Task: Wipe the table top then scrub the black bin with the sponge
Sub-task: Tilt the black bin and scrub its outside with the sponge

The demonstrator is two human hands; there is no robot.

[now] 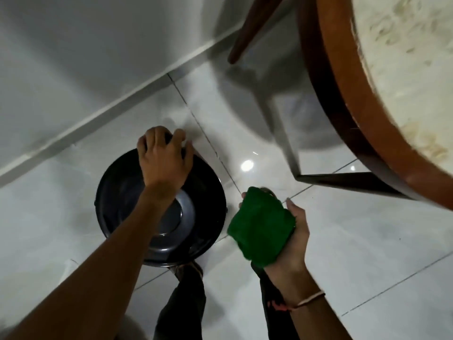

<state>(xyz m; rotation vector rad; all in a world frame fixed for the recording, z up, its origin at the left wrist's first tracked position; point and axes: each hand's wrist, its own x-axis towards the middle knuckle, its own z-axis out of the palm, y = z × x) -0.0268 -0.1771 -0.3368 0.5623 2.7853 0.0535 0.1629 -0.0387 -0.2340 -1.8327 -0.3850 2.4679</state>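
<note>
Two bare hands are at work over the tiled floor [318,241]. The left hand [164,163] lies on the far rim of the black bin [117,192], fingers spread and curled over the edge, steadying it rather than lifting it. The right hand [291,241] is closed around a green sponge [259,227], which bulges out of the fist just beside the bin and clear of it.

The bin stands on the floor near the wall skirting [98,116], to the left of the round wooden table [355,114], and looks to be thin, glossy plastic: probably light, fairly stiff and slippery when wet, so it could skate on the shiny tiles under scrubbing. The rim under the left hand seems the sensible place to grip. A grey disc [176,214] shows within its round outline; whether that is a lid or the bottom I cannot tell. The sponge appears soft and squashable, easily held in one fist.

No brand, label or writing is readable anywhere.
</note>
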